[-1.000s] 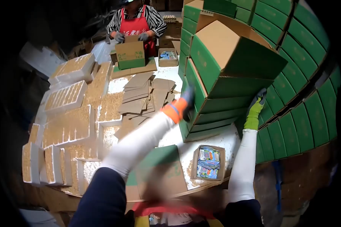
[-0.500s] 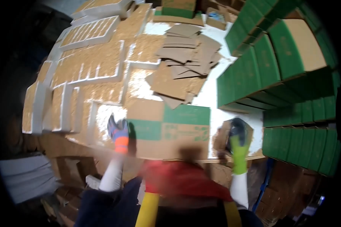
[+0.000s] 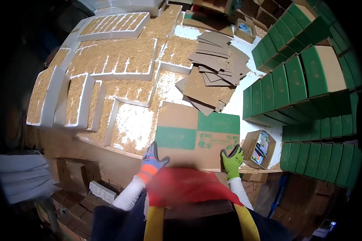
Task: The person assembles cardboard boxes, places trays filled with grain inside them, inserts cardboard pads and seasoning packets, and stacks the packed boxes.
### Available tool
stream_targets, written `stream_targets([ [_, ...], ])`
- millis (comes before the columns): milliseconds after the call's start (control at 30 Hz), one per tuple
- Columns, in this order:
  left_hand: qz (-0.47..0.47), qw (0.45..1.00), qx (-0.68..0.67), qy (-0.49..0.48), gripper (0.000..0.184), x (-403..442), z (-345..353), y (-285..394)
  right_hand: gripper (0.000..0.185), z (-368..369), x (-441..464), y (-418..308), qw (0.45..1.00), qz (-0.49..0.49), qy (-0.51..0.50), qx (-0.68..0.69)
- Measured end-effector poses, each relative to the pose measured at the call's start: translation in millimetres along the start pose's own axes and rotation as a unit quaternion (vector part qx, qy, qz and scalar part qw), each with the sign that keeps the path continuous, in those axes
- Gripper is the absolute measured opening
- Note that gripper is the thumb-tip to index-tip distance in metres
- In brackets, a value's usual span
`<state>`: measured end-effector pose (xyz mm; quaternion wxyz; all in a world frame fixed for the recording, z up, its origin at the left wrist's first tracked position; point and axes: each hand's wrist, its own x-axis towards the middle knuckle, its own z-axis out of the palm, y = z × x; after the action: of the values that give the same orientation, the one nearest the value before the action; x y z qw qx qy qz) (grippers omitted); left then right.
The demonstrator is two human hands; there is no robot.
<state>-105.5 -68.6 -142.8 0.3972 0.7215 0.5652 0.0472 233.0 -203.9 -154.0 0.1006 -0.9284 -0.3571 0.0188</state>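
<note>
A flattened cardboard box point(image 3: 197, 132) with brown and green panels lies on the table in front of me. At its lower left edge is my left hand point(image 3: 152, 161), in a grey and orange glove, thumb and fingers apart. My right hand point(image 3: 232, 160), in a green and black glove, is at the lower right edge with its thumb spread from the fingers. Both hands appear to touch the cardboard's edges. Just right of my right hand stands a small open box point(image 3: 260, 149) holding colourful packets or cards.
White foam trays point(image 3: 108, 30) filled with tan granular material cover the left side. Loose cardboard sheets point(image 3: 213, 76) are piled beyond the flattened box. Rows of green boxes point(image 3: 289, 84) stand at the right. The table's wooden front edge point(image 3: 108, 149) runs near my body.
My left hand has come off the white tabletop to the cardboard's left edge. My right hand has moved left from the small box to the cardboard's right edge. The camera view has shifted.
</note>
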Motion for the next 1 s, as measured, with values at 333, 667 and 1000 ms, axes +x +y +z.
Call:
stream_targets([
  [333, 0.112, 0.991, 0.065, -0.034, 0.122, 16.0, -43.5, 4.4, 0.053, -5.8, 3.5, 10.2, 0.975, 0.064, 0.009, 0.213],
  [667, 0.171, 0.926, 0.308, -0.136, 0.05, 85.8, -210.9, 178.7, 0.037, -221.6, 95.1, -127.8, 0.88, -0.463, -0.017, 0.107],
  [1000, 0.459, 0.81, 0.28, 0.236, 0.065, 38.3, -90.0, 205.3, 0.051, -197.6, 205.6, -158.2, 0.87, -0.42, -0.233, 0.115],
])
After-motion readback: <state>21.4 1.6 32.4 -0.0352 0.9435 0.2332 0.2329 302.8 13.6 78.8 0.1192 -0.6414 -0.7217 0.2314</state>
